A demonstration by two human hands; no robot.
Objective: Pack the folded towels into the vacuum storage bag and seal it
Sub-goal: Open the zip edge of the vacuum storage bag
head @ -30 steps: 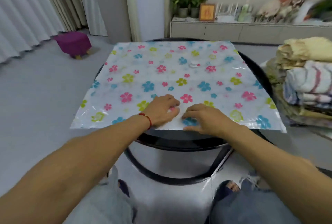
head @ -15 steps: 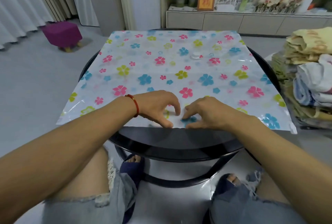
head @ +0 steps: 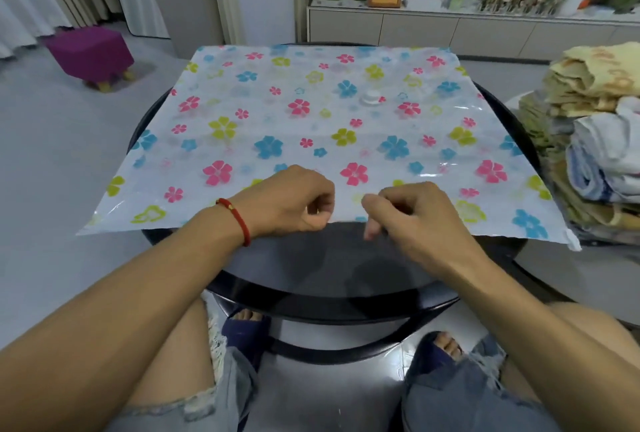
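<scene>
Hands work at the near edge of the bag, side by side. The left hand and the right hand each have fingers curled in a pinch at the mouth of the vacuum storage bag, though whether they actually hold the plastic or only touch it cannot be told from here. The bag lies flat and empty across the round black table, its near edge at about mid-table and its white valve towards the far side. To the right, just beside the table, the folded towels wait in a stack, none packed yet. The step in hand looks like opening the mouth. Next, the two layers need peeling apart wide enough for a towel to slide in.
</scene>
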